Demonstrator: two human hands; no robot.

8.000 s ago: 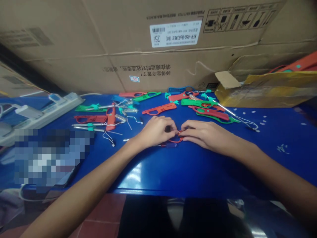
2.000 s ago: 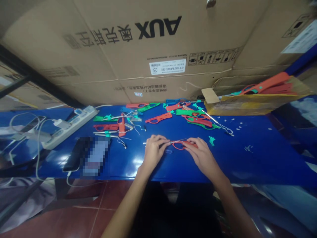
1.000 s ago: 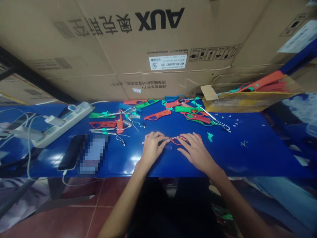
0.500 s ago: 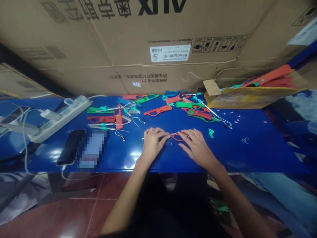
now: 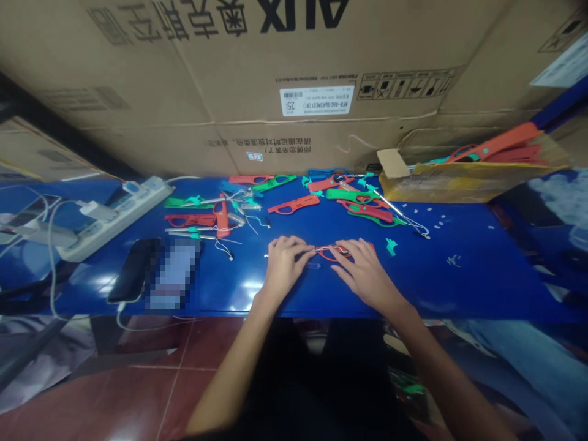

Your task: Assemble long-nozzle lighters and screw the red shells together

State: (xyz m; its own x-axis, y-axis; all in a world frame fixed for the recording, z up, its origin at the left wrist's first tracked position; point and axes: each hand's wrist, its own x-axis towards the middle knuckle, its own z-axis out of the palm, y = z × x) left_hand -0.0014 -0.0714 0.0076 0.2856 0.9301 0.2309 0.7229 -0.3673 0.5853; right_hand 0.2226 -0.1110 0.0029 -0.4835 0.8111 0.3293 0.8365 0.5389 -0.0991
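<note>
My left hand [image 5: 285, 262] is closed with its fingertips pinched on a thin metal lighter tube, one end of which pokes out to the left of the fingers. Most of that tube is hidden by the hand. A red lighter casing [image 5: 327, 255] lies flat on the table between my hands. Over its right part my right hand [image 5: 367, 272] bends its fingers, the fingertips at a thin white wire [image 5: 331, 247] on the casing; the thumb sits a little apart below. Just under the casing is a small clear plastic piece [image 5: 313, 266].
Red and green casings [image 5: 294, 204], metal tubes and wires lie along the table's back. A green plastic part [image 5: 391, 246] is right of my hand. A carton of red lighters [image 5: 436, 185] stands back right; a power strip [image 5: 119, 217] and two phones [image 5: 135, 269] are left.
My right fingertips have shifted slightly to the right along the casing, and more of the white wire shows. The left hand stays in place. The view has tilted a little.
</note>
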